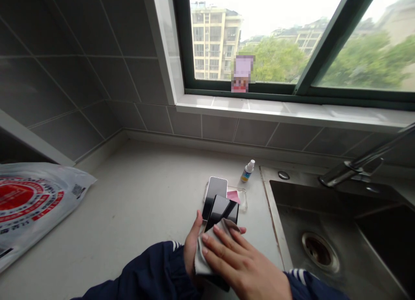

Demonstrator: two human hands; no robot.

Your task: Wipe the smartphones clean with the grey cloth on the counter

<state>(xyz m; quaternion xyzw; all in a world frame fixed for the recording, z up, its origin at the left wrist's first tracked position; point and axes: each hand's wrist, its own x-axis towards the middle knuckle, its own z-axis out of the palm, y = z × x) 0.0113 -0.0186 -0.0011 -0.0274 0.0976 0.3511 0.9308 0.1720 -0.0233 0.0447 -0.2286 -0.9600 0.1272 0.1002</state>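
In the head view, the left hand [193,244] curls narrowly around the lower part of a glossy black phone [221,211], with its thumb up one edge. The right hand [241,260] lies across it, fingers spread, pressing a grey cloth [205,256] against the phone in a flat hold. The hands and cloth hide the phone's lower end. A second black panel with a pale rim [216,192] rises just behind it, and I cannot tell whether it is a separate phone or part of the same one.

Just beyond lie a clear phone case [241,199] holding a pink card [233,197], and a small white-capped bottle [248,171]. A white plastic bag with red print [29,209] is cut off at the left edge of the pale surface [139,205]. Grey wall tiles [129,79] rise behind, below a window [259,40] with a pixelated patch [243,73].

To the right, the hands are near the raised rim of a steel sink [324,231], under a faucet [356,168]. Open surface stretches left of the hands, toward the bag.
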